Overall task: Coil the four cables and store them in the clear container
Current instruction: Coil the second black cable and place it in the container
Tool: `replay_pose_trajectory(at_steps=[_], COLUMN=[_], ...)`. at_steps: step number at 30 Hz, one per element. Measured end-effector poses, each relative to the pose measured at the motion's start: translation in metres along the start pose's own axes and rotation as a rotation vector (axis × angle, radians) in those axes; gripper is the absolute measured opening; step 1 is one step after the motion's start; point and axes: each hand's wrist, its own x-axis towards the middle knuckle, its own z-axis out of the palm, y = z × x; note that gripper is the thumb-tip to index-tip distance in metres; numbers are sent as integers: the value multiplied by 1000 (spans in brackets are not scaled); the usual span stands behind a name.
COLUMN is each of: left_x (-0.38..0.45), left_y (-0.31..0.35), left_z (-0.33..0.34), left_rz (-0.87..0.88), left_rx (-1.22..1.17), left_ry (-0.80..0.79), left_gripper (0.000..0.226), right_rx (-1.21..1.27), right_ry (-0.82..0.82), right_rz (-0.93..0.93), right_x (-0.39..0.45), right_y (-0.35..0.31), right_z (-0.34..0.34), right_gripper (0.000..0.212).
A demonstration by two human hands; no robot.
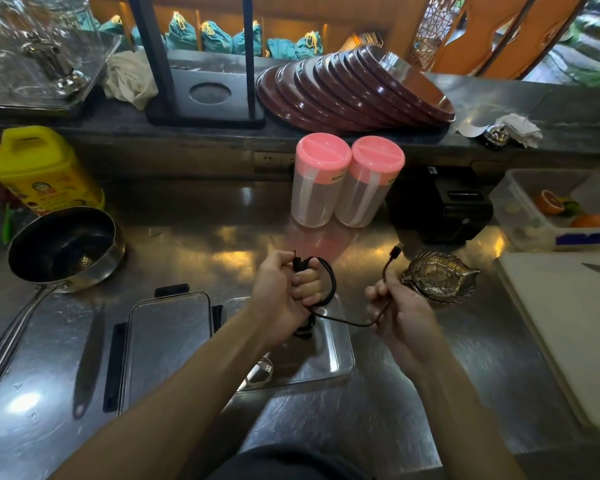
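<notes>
Your left hand (284,289) is closed around a thin black cable (329,282), with several loops of it gathered about the curled fingers and one plug standing up above the fist. Your right hand (400,313) pinches the free length of the same cable between thumb and fingers; the other plug rises above that hand, and a slack run of cable hangs between the two hands.

The landmark is the clear rectangular plastic container (340,355), which lies open on the steel counter (378,410) directly below your hands. Inside it, near its front left corner, lies a coiled white cable (260,374) with a USB plug showing. A dark strand hangs from your left fist toward the container; whether it touches the floor of the container cannot be told.

Just left of the container lies its clear flat lid (168,337) with black clips. Behind the container stand two clear cylindrical jars with pink lids (347,181), touching each other; their contents cannot be made out. Right of the container, beside your right hand, sits a leaf-shaped glass dish (440,277). Far right and behind it is a clear plastic tub (520,209) holding cut orange fruit (549,202). Far left of the container rests a black saucepan (63,247) with a long steel handle, behind which stands a yellow plastic jug (39,168).
</notes>
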Motion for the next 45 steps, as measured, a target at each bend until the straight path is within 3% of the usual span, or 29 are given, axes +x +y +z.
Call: replay_pose_trajectory(at_steps=[3, 7, 10, 14, 16, 19, 21, 23, 28, 35, 37, 42, 45], left_x=[2, 1, 0, -1, -1, 3, 5, 5, 6, 7, 7, 6, 6], left_y=[-4, -3, 1, 2, 0, -6, -9, -11, -8, -12, -15, -19, -19], left_z=[5, 6, 3, 0, 2, 3, 5, 8, 4, 0, -2, -6, -9], left_rz=[4, 13, 28, 51, 42, 10, -2, 12, 62, 83, 87, 73, 82], left_rx=[58, 51, 39, 99, 126, 148, 150, 178, 253, 364, 432, 542, 612], left_ry=[-23, -57, -40, -14, -40, -70, -86, -70, 25, 120, 148, 178, 183], left_gripper=[41, 43, 44, 44, 43, 40, 41, 42, 41, 40, 40, 40, 39], right_rx=[51, 101, 346, 696, 464, -138, -355, -352, -73, -18, -207, -815, -1193], right_ry=[-129, -133, -71, -77, -57, 55, 50, 18, -166, -209, -193, -19, -6], right_rz=[147, 240, 262, 286, 284, 157, 73, 27, 18, 23, -72, -466, -703], right_x=[-3, 5, 10, 13, 15, 15, 11, 7, 3, -4, -5, 6, 7], right_y=[9, 25, 23, 12, 12, 27, 39, 46, 45, 41, 38, 41, 47], right_z=[6, 6, 1, -18, -19, -4, 10, 21, 26, 34, 40, 30, 21], right_gripper=[23, 23, 29, 14, 19, 27, 28, 26, 19, 21, 25, 13, 25])
